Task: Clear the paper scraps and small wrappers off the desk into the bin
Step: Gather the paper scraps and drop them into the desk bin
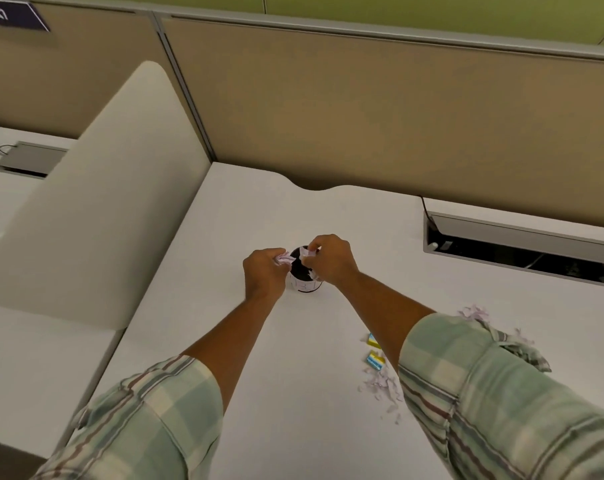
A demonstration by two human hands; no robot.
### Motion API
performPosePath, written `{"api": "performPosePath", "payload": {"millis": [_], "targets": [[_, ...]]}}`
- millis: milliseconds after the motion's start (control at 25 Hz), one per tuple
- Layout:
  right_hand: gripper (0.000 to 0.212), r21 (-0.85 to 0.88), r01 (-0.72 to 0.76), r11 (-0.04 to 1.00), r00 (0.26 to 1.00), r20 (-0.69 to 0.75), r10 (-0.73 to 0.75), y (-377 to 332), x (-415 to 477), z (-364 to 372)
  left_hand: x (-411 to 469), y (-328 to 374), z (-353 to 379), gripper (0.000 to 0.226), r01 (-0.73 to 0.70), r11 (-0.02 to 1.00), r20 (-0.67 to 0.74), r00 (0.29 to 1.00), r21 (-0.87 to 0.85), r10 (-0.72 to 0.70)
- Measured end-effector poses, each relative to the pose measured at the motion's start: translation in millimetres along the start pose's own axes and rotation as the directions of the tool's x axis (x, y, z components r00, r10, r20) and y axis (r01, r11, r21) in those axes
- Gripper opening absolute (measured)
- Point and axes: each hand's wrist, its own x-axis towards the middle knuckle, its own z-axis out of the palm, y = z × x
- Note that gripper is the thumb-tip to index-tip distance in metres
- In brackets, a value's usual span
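Observation:
A small round bin [305, 285] with a dark opening stands in the middle of the white desk [259, 209]. Both hands hover over its mouth. My left hand [264, 273] is closed on a bunch of pale pink paper scraps [284, 258] at the bin's left rim. My right hand [330, 259] pinches more scraps [308, 253] just above the opening. More loose scraps [380, 386] lie on the desk beside my right forearm, with two small yellow-and-blue wrappers [375, 361] close by. Another heap of scraps [473, 312] shows behind my right sleeve.
A white curved divider [96, 202] rises at the left of the desk. Tan partition panels [363, 116] close off the back. An open cable tray [522, 251] is sunk into the desk at the far right, and another [30, 161] sits on the neighbouring desk.

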Motion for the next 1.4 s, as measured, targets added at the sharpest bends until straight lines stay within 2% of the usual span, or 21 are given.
{"api": "performPosePath", "payload": {"millis": [200,440,600,760,1000,1080,1160,1240,1320,1400], "targets": [[0.028,-0.061,0.001,0.998,1.0,-0.015,-0.002,-3,10,-2,11,-4,1,0.03,-0.001,0.998,-0.005,1.0,-0.059,0.001],[0.018,0.11,-0.051,0.993,0.99,-0.125,0.065,26,4,-9,14,13,12,0.026,-0.043,0.998,-0.018,0.999,-0.038,0.042],[0.019,0.15,-0.06,0.987,0.981,-0.176,0.086,51,-12,-13,12,22,21,0.034,-0.057,0.998,0.006,0.998,-0.038,0.057],[0.019,0.151,-0.044,0.988,0.97,-0.229,0.078,72,-26,-21,1,23,19,0.019,-0.171,0.984,0.103,0.981,0.046,0.165],[0.02,0.096,-0.02,0.995,0.964,-0.262,0.045,91,-49,-24,-3,12,20,0.059,-0.18,0.975,0.225,0.963,0.13,0.147],[0.018,0.087,-0.017,0.996,0.966,-0.257,0.039,102,-60,-25,-2,8,20,0.062,-0.168,0.978,0.229,0.964,0.121,0.137],[0.016,0.059,-0.015,0.998,0.968,-0.25,0.029,115,-72,-29,-6,7,19,0.056,-0.148,0.986,0.19,0.973,0.082,0.13],[0.016,0.035,-0.033,0.999,0.97,-0.241,0.04,135,-87,-37,-20,7,18,0.046,-0.163,0.986,0.089,0.983,0.045,0.159],[0.018,0.006,-0.072,0.997,0.967,-0.244,0.072,161,-102,-48,-44,7,25,0.035,-0.221,0.975,-0.015,0.975,0.032,0.222],[0.021,-0.008,-0.144,0.989,0.955,-0.262,0.137,192,-117,-65,-72,6,40,0.032,-0.269,0.962,-0.031,0.962,0.036,0.271]]}}
